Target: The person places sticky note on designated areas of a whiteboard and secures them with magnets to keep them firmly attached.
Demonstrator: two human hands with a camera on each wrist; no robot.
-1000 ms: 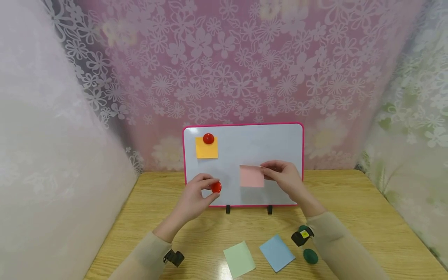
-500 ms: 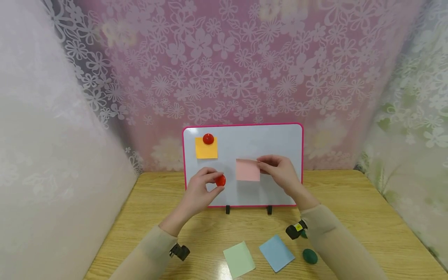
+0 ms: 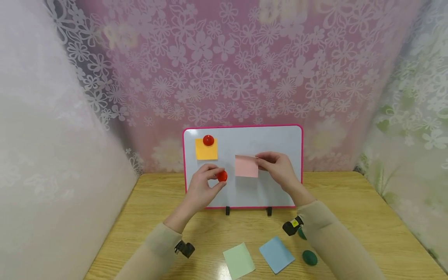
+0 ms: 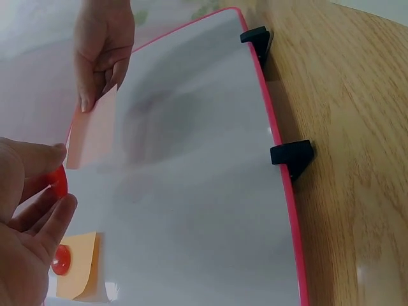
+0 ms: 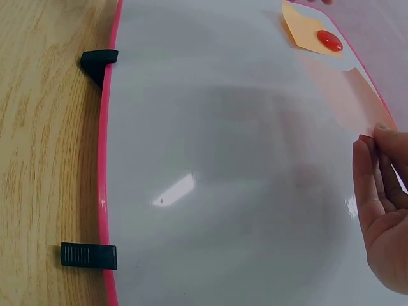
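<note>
A whiteboard (image 3: 273,140) with a pink frame stands upright at the back of the table. In front of its lower left part, my left hand (image 3: 202,188) pinches a round red magnet (image 3: 222,176) between thumb and fingers. My right hand (image 3: 281,170) pinches the upper right corner of a pink sticky note (image 3: 246,166), which overlaps the middle of the board. In the left wrist view the note (image 4: 93,135) hangs from those fingertips. Upper left on the board is a yellow note (image 3: 206,153), with another red magnet (image 3: 208,140) over its top edge.
Two black feet (image 3: 269,211) hold the board's lower edge. Nearer on the wooden table (image 3: 157,217) lie a green note (image 3: 239,260) and a blue note (image 3: 277,254). A dark green magnet (image 3: 309,258) lies right of them, and another is partly hidden by the right wrist camera.
My right hand has carried the pink note up and slightly left along the board. The red magnet in my left hand has moved up and right, closer to that note.
</note>
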